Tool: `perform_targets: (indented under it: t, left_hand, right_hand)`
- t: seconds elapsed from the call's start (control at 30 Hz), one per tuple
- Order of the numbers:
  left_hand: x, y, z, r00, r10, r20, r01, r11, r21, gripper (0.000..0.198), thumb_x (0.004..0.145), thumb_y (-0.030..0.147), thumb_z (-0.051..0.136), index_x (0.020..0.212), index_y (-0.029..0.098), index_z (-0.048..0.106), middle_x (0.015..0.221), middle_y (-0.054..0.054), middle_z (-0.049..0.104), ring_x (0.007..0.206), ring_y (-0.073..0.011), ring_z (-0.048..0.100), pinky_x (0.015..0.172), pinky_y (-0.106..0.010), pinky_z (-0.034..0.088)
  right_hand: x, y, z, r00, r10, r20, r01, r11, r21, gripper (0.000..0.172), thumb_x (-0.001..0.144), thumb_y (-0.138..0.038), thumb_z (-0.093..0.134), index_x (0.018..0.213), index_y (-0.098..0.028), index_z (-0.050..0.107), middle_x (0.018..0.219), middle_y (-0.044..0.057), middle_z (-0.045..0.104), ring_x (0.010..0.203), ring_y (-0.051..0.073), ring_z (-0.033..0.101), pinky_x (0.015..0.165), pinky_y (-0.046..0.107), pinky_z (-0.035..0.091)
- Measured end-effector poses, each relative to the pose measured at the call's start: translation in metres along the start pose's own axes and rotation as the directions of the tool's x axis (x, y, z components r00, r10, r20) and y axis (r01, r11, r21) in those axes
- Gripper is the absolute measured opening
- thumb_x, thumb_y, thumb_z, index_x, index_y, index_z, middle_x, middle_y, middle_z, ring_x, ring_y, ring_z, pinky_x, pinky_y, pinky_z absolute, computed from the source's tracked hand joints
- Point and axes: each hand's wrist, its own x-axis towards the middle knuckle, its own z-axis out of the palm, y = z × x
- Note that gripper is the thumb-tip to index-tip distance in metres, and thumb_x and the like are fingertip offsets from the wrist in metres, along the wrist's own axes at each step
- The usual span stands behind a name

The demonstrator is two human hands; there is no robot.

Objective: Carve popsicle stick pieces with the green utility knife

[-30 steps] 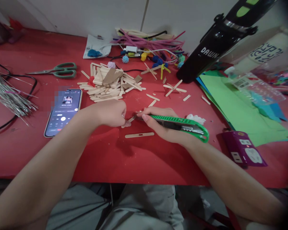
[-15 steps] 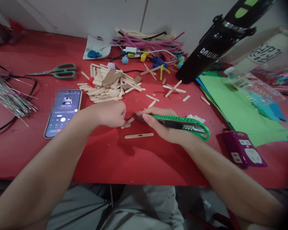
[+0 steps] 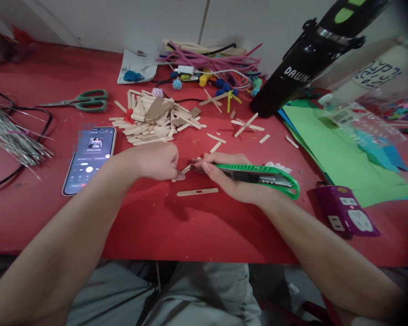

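Green cutter [image 3: 261, 170] shifted slightly, hands [image 3: 156, 160] at stick [image 3: 187, 170], table edge [image 3: 204, 258] well apart

The bright green, elongated plastic utility knife [image 3: 258, 174] has a smooth body. The narrow pale wooden stick [image 3: 187, 170] at its tip appears matt. The flat, round-ended, slotted wooden stick [image 3: 187, 193] and the heaped pale wooden sticks [image 3: 151, 132] share this dry finish. The flat red tabletop [image 3: 149, 235] is smooth, with a dull sheen. The black cylindrical bottle [image 3: 285, 83] is glossy; its metal collar [image 3: 333, 37] is bright. The light green paper sheets [image 3: 347, 163] are matt.
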Motion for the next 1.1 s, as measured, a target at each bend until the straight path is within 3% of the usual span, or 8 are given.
perform_targets:
  t: [0.23, 0.5, 0.83, 1.1]
  left_hand:
    - [0.0005, -0.0026, 0.001, 1.0, 0.012, -0.007, -0.012, 1.0, -0.002, 0.039, 0.072, 0.053, 0.057, 0.054, 0.021, 0.044, 0.052, 0.0, 0.039, 0.047, -0.0121, 0.03, 0.051, -0.031, 0.023]
    - [0.0009, -0.0019, 0.0012, 1.0, 0.007, -0.006, -0.007, 1.0, -0.012, 0.038, 0.071, 0.053, 0.058, 0.055, 0.021, 0.046, 0.055, -0.002, 0.046, 0.048, -0.0127, 0.035, 0.051, -0.031, 0.024]
    - [0.0022, -0.0048, 0.0036, 0.999, 0.024, -0.027, -0.024, 1.0, -0.009, 0.042, 0.072, 0.055, 0.057, 0.053, 0.021, 0.041, 0.052, 0.001, 0.036, 0.047, -0.0119, 0.029, 0.05, -0.032, 0.024]
    - [0.004, -0.0068, 0.0042, 0.999, 0.033, -0.025, -0.033, 0.999, 0.007, 0.042, 0.072, 0.059, 0.056, 0.055, 0.021, 0.046, 0.052, 0.0, 0.044, 0.046, -0.0122, 0.035, 0.05, -0.031, 0.025]
  right_hand:
    - [0.0001, 0.0064, 0.0047, 0.997, -0.045, -0.063, 0.045, 0.999, 0.007, 0.025, 0.096, -0.037, 0.05, 0.102, -0.023, 0.07, 0.098, 0.001, 0.074, 0.083, 0.014, 0.068, 0.074, 0.023, 0.049]
    - [0.0006, 0.0068, 0.0045, 0.996, -0.078, -0.048, 0.077, 0.997, -0.015, 0.024, 0.097, -0.036, 0.05, 0.102, -0.023, 0.07, 0.099, 0.001, 0.074, 0.081, 0.013, 0.067, 0.073, 0.022, 0.049]
    - [0.0006, 0.0106, 0.005, 0.998, -0.045, -0.05, 0.046, 0.999, 0.017, 0.025, 0.097, -0.037, 0.05, 0.102, -0.023, 0.07, 0.102, 0.002, 0.074, 0.093, 0.017, 0.069, 0.079, 0.024, 0.051]
    - [-0.0002, 0.0085, 0.0049, 0.996, -0.073, -0.056, 0.073, 0.997, -0.015, 0.026, 0.097, -0.037, 0.05, 0.106, -0.023, 0.07, 0.101, 0.002, 0.074, 0.085, 0.014, 0.068, 0.073, 0.022, 0.05]
